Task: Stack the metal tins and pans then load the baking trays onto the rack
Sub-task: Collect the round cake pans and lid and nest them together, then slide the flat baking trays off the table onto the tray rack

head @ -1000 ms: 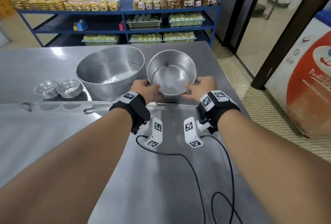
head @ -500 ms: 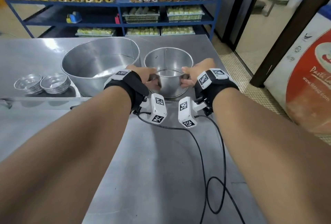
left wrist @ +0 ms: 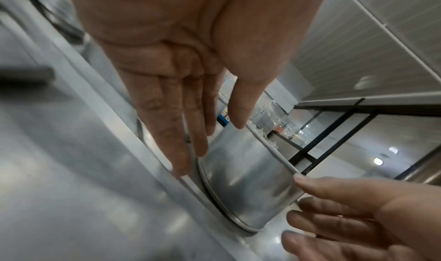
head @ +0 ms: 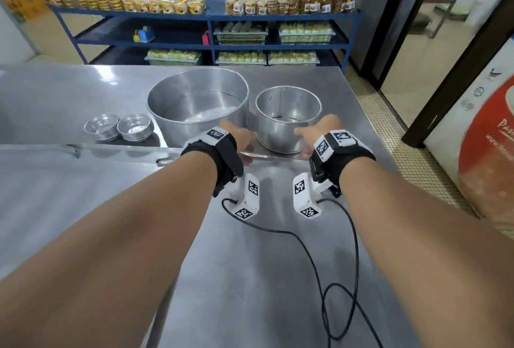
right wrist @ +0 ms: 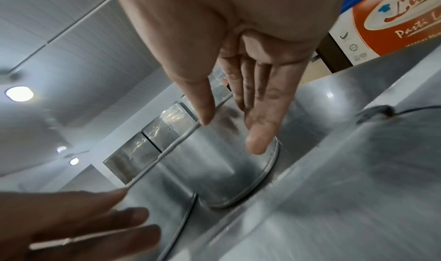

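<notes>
A small round metal tin [head: 288, 122] stands upright on the steel table [head: 250, 278], just right of a large round pan [head: 197, 105]. My left hand [head: 241, 138] is at the tin's lower left and my right hand [head: 313, 133] at its lower right, both with straight fingers and neither holding it. In the left wrist view my left hand [left wrist: 190, 133] reaches down beside the tin [left wrist: 248, 185]. The right wrist view shows my right hand [right wrist: 241, 114] lying loosely along the tin's [right wrist: 214, 170] wall. Two stacks of small fluted tins [head: 119, 128] sit left of the large pan.
A raised metal lip [head: 111, 150] crosses the table just in front of the pans. Black cables [head: 319, 269] trail over the near surface. A blue shelf unit [head: 211, 41] with bagged goods stands behind the table. The table's right edge borders a tiled floor and a doorway.
Both hands gripped the small tin and held it tilted above the table. Now it stands on the table beside the large pan and both hands have let go.
</notes>
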`<action>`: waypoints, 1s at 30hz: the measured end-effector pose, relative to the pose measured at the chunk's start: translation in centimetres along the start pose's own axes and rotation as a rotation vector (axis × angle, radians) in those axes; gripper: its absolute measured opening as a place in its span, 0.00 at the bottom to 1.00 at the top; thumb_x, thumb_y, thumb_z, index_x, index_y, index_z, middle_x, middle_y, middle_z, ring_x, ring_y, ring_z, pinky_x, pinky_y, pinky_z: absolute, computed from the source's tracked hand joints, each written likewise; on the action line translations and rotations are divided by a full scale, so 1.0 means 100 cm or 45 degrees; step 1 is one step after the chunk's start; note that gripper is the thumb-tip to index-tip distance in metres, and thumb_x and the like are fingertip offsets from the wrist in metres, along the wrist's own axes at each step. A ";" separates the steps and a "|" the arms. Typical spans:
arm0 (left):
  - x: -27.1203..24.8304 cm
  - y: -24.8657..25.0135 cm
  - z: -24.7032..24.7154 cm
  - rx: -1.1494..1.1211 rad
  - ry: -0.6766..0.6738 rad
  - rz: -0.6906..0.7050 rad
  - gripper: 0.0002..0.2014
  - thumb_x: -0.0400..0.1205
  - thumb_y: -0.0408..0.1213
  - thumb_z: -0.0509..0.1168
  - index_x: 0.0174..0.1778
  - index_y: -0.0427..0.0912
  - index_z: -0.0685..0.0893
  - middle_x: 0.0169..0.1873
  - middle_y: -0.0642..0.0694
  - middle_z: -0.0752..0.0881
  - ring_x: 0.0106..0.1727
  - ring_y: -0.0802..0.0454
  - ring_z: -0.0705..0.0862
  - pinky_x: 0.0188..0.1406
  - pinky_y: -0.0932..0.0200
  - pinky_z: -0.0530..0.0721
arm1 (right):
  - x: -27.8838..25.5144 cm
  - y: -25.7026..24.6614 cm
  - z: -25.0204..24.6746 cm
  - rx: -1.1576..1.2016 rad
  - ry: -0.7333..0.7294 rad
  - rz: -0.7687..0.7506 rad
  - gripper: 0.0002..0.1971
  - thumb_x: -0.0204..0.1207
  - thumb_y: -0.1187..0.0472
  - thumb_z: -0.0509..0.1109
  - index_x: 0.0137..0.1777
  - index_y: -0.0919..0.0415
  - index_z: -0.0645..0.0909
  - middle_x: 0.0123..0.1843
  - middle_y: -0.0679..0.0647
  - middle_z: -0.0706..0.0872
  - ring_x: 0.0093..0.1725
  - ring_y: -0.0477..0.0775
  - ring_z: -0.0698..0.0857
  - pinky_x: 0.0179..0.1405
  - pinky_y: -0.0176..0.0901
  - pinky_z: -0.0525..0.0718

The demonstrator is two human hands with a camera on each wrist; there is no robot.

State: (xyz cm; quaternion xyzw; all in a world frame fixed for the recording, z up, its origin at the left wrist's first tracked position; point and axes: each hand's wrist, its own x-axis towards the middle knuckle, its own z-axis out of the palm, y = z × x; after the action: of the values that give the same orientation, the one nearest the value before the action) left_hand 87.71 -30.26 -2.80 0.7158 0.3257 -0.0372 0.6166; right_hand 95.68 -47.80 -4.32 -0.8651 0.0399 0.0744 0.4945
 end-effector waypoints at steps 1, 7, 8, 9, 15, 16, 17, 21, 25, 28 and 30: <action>-0.008 -0.003 -0.008 0.055 0.018 0.003 0.07 0.83 0.32 0.69 0.41 0.34 0.80 0.34 0.39 0.86 0.31 0.40 0.85 0.27 0.54 0.88 | -0.001 0.006 0.006 -0.034 -0.027 0.005 0.17 0.54 0.53 0.82 0.33 0.62 0.80 0.32 0.60 0.89 0.34 0.67 0.92 0.38 0.68 0.91; -0.044 -0.051 -0.074 0.918 0.087 -0.026 0.15 0.74 0.51 0.69 0.41 0.40 0.86 0.39 0.43 0.89 0.32 0.47 0.81 0.38 0.59 0.82 | -0.076 0.005 0.044 -0.205 -0.363 0.020 0.29 0.50 0.42 0.84 0.41 0.66 0.85 0.34 0.61 0.88 0.33 0.64 0.89 0.40 0.55 0.91; -0.049 -0.062 -0.085 1.160 0.090 -0.035 0.16 0.73 0.54 0.68 0.41 0.42 0.86 0.41 0.45 0.88 0.36 0.47 0.82 0.44 0.57 0.82 | -0.094 0.005 0.050 -0.211 -0.397 0.028 0.23 0.56 0.47 0.84 0.40 0.64 0.84 0.36 0.62 0.88 0.33 0.63 0.88 0.42 0.55 0.91; -0.058 -0.073 -0.096 1.310 0.082 -0.048 0.15 0.74 0.54 0.67 0.41 0.44 0.84 0.44 0.45 0.87 0.37 0.47 0.81 0.45 0.57 0.79 | -0.113 0.006 0.055 -0.209 -0.418 0.032 0.18 0.59 0.51 0.85 0.38 0.62 0.83 0.36 0.61 0.87 0.33 0.61 0.87 0.43 0.55 0.91; -0.145 -0.152 -0.149 1.335 0.046 -0.111 0.06 0.83 0.44 0.65 0.52 0.49 0.78 0.61 0.48 0.83 0.55 0.44 0.83 0.49 0.59 0.77 | -0.229 0.020 0.089 -0.317 -0.509 0.070 0.08 0.65 0.60 0.83 0.38 0.61 0.86 0.41 0.61 0.90 0.35 0.60 0.88 0.46 0.54 0.92; -0.158 -0.169 -0.154 1.325 0.057 -0.142 0.07 0.82 0.44 0.65 0.52 0.48 0.78 0.64 0.46 0.83 0.59 0.43 0.83 0.54 0.56 0.80 | -0.248 0.024 0.095 -0.324 -0.536 0.093 0.09 0.64 0.60 0.83 0.38 0.59 0.85 0.43 0.61 0.91 0.37 0.60 0.88 0.47 0.52 0.91; -0.173 -0.188 -0.158 1.341 0.063 -0.188 0.11 0.81 0.46 0.65 0.55 0.48 0.78 0.68 0.44 0.80 0.65 0.41 0.81 0.61 0.50 0.81 | -0.266 0.028 0.101 -0.319 -0.558 0.120 0.10 0.63 0.61 0.84 0.38 0.59 0.84 0.45 0.62 0.91 0.37 0.59 0.87 0.47 0.52 0.90; -0.233 -0.244 -0.170 1.371 0.140 -0.117 0.28 0.77 0.51 0.63 0.73 0.54 0.65 0.76 0.40 0.62 0.77 0.33 0.63 0.69 0.34 0.74 | -0.338 0.034 0.118 -0.371 -0.550 0.149 0.13 0.67 0.60 0.83 0.47 0.66 0.87 0.51 0.65 0.92 0.47 0.61 0.92 0.52 0.53 0.91; -0.284 -0.274 -0.183 1.342 0.131 0.008 0.31 0.81 0.54 0.59 0.80 0.57 0.59 0.84 0.43 0.52 0.84 0.37 0.53 0.78 0.37 0.64 | -0.396 0.035 0.130 -0.436 -0.528 0.177 0.10 0.65 0.62 0.81 0.36 0.66 0.84 0.41 0.61 0.92 0.41 0.59 0.92 0.45 0.49 0.92; -0.308 -0.288 -0.193 1.314 0.079 0.026 0.34 0.83 0.53 0.58 0.85 0.57 0.52 0.87 0.44 0.44 0.87 0.39 0.45 0.84 0.39 0.55 | -0.425 0.034 0.141 -0.463 -0.464 0.211 0.11 0.63 0.62 0.78 0.43 0.66 0.87 0.45 0.60 0.91 0.43 0.62 0.92 0.43 0.46 0.92; -0.317 -0.293 -0.199 1.300 0.052 0.045 0.35 0.83 0.51 0.60 0.85 0.56 0.53 0.87 0.44 0.44 0.87 0.40 0.44 0.84 0.40 0.55 | -0.435 0.030 0.144 -0.534 -0.396 0.188 0.10 0.67 0.63 0.76 0.47 0.67 0.86 0.50 0.62 0.90 0.49 0.64 0.91 0.44 0.41 0.88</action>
State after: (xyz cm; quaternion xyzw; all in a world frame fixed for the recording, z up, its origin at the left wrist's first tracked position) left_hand 40.84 -24.74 -8.80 0.9318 0.2657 -0.1670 0.1823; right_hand 51.07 -37.08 -6.78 -0.9214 0.0103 0.2491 0.2980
